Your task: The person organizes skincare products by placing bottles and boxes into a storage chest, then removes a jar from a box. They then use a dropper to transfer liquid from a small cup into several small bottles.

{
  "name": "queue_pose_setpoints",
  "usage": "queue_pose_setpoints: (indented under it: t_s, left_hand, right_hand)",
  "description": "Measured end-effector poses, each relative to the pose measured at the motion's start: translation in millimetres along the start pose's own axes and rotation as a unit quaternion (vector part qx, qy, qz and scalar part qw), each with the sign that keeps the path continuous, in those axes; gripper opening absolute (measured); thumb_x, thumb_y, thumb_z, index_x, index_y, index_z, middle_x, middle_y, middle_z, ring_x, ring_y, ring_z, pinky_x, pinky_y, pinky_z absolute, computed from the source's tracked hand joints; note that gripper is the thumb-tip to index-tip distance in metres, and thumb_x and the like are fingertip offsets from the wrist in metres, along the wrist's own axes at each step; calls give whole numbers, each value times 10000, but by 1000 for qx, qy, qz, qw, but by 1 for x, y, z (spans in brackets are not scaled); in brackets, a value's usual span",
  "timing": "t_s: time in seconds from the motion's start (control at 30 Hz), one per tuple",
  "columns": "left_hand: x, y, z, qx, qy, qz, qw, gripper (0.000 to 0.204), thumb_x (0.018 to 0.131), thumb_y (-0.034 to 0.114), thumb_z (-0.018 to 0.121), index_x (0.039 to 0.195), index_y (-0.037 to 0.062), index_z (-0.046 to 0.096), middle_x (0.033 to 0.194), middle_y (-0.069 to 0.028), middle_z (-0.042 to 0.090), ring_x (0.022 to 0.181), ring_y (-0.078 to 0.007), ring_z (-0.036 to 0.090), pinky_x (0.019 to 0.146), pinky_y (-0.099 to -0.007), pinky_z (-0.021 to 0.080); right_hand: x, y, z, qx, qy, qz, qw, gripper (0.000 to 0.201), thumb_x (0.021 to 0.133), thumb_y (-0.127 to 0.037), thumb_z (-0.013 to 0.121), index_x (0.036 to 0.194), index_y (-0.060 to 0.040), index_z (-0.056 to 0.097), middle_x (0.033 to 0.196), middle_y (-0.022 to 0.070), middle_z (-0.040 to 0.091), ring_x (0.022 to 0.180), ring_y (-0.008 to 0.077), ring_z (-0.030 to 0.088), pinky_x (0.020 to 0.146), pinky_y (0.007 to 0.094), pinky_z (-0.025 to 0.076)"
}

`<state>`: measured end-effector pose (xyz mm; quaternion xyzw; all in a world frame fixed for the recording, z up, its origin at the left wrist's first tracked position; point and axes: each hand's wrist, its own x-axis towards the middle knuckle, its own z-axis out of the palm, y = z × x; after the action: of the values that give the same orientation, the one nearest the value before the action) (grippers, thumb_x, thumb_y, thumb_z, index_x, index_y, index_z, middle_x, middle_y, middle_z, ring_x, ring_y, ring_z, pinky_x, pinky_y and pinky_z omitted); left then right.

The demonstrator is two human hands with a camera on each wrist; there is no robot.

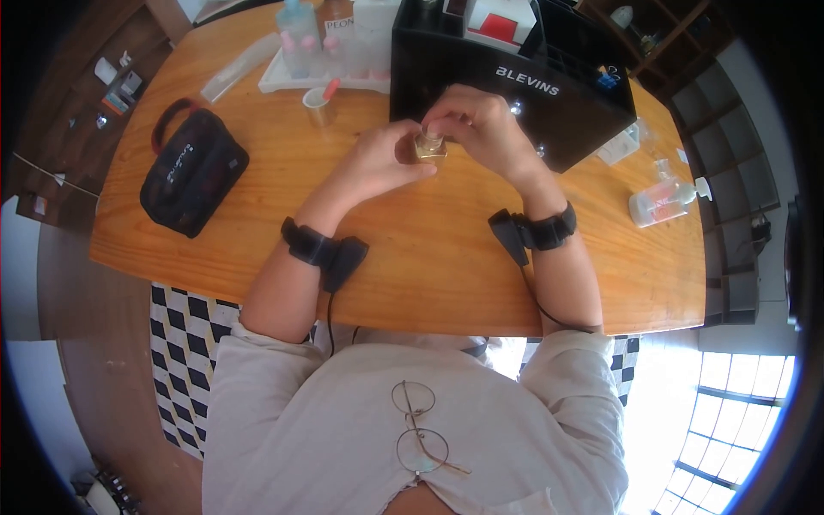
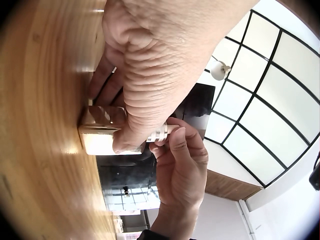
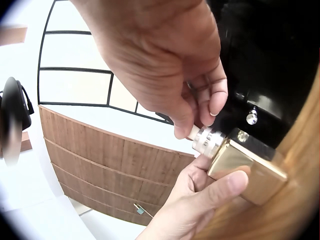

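My left hand grips a square gold glass bottle low over the table, thumb on one side and fingers on the other. A ringed silver collar forms the bottle's neck. From it pokes a small pale nozzle, pinched between the thumb and fingertips of my right hand. In the left wrist view the bottle's base is close beside the wooden surface, and the right fingers hide most of the nozzle.
Right behind the hands stands a black drawer box marked BLEVINS. A black pouch lies at left. A cup and a white tray of bottles are farther back. A pump bottle lies on the wooden table at right.
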<state>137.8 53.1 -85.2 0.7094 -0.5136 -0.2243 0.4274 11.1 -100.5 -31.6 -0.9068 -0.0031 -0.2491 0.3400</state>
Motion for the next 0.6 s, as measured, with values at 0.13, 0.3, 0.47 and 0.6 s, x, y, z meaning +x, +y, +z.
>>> queue_pose_setpoints:
  t_s: [0.13,0.3,0.47,0.6]
  left_hand:
    - [0,-1,0,-5,7,6,1000,501,776,250,842,1152,-1,627,1024,-97,719,960,-186,699,871,-315,541]
    - [-1,2,0,10,7,11,1000,497,786,250,837,1154,-5,622,1015,-98,722,960,-185,702,866,-313,545]
    - [0,-3,0,-3,1,15,1000,492,792,248,832,1156,-8,622,1010,-101,724,959,-190,703,870,-312,543]
    - [0,-1,1,5,4,14,1000,492,793,249,832,1155,-9,620,1018,-104,723,964,-194,702,875,-314,542]
  right_hand:
    - [0,5,5,9,22,-10,1000,18,847,-22,716,859,-13,726,825,83,659,705,221,660,635,316,533]
    - [-1,6,8,-4,43,-25,999,12,837,-9,718,848,-11,723,818,78,661,689,220,659,625,312,539]
    - [0,7,6,2,23,-15,1000,44,853,-44,721,887,-18,736,855,85,672,733,228,674,654,316,546]
    - [0,6,1,10,0,-17,1000,88,869,-73,720,935,-21,743,884,91,681,766,233,684,677,321,548]
